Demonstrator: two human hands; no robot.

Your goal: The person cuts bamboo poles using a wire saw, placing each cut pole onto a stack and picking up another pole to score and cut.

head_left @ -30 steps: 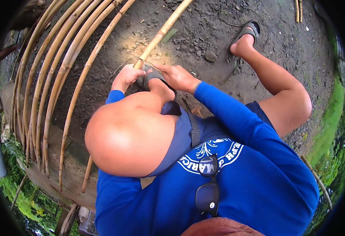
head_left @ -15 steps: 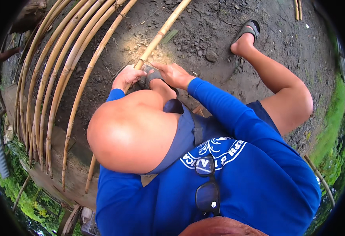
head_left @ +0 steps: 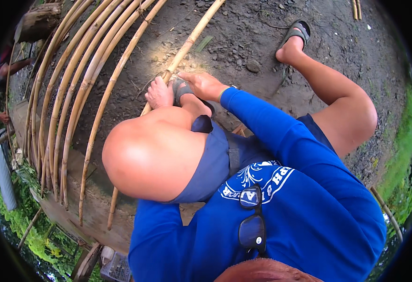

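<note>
A long bamboo pole (head_left: 194, 37) runs from the far top edge down past my raised left knee. My left hand (head_left: 160, 93) is wrapped round it beside my sandalled left foot (head_left: 183, 90). Across the pole, my right hand (head_left: 203, 85) has its fingers bent in close to a joint in the bamboo. Its thumb side points at that joint. Whatever those fingers pinch is too small and partly hidden to make out.
Several bamboo poles (head_left: 81, 89) lie side by side on the left. A cut log (head_left: 39, 23) is at the upper left, and another person's hand (head_left: 3, 117) shows at the left edge. Stones (head_left: 252, 65) dot the dark soil. A plastic crate (head_left: 116, 268) stands at the lower left.
My left hand has shifted slightly right and its grip has turned, its back now facing up over the pole. The right hand has moved slightly left. More of the other person shows at left.
</note>
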